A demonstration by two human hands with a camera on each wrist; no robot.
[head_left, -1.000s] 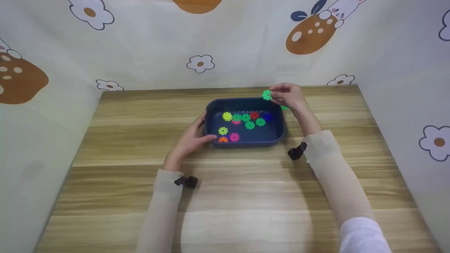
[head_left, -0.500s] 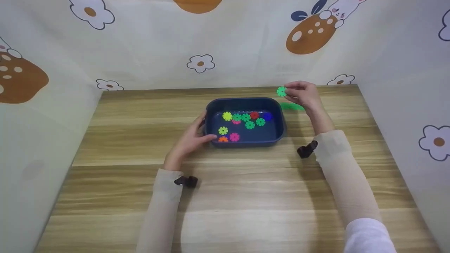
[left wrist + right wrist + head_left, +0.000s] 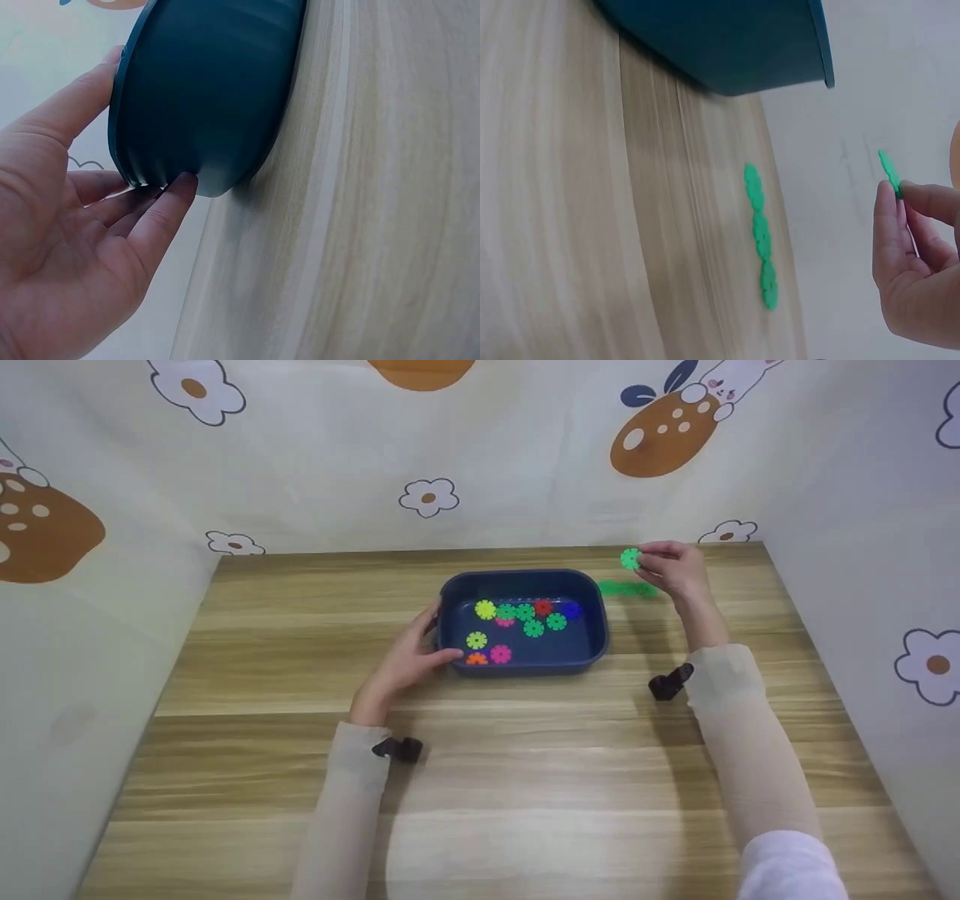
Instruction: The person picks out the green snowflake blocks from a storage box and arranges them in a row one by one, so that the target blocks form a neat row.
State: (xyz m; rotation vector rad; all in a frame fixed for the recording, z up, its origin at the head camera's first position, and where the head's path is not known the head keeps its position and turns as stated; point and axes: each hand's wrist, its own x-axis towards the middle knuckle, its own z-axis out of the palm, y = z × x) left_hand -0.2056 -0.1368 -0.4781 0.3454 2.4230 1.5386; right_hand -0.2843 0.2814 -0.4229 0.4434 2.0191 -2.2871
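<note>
My left hand (image 3: 409, 656) grips the left end of a dark blue plastic basin (image 3: 525, 666), its thumb on the near rim and the other fingers along the side. Inside the basin lie several notched snowflake discs: yellow (image 3: 485, 610), pink (image 3: 500, 654), orange (image 3: 477, 658), red (image 3: 542, 607), blue (image 3: 571, 610) and green (image 3: 533, 628). Beyond the basin's right end, my right hand (image 3: 679, 570) pinches a green snowflake disc (image 3: 630, 559) above the table, seen edge-on in the right wrist view. Below it, a row of green discs (image 3: 761, 236) lies on the wood.
The wood-grain table (image 3: 525, 780) ends at a patterned cloth (image 3: 517, 457) behind and at both sides. Each sleeve carries a small black camera, the left one (image 3: 401, 748) in front of the basin and the right one (image 3: 670, 682) beyond its near right corner.
My right hand has moved right with the green snowflake disc, away from the basin's far rim, uncovering the green row on the table. The left hand and the basin have stayed put.
</note>
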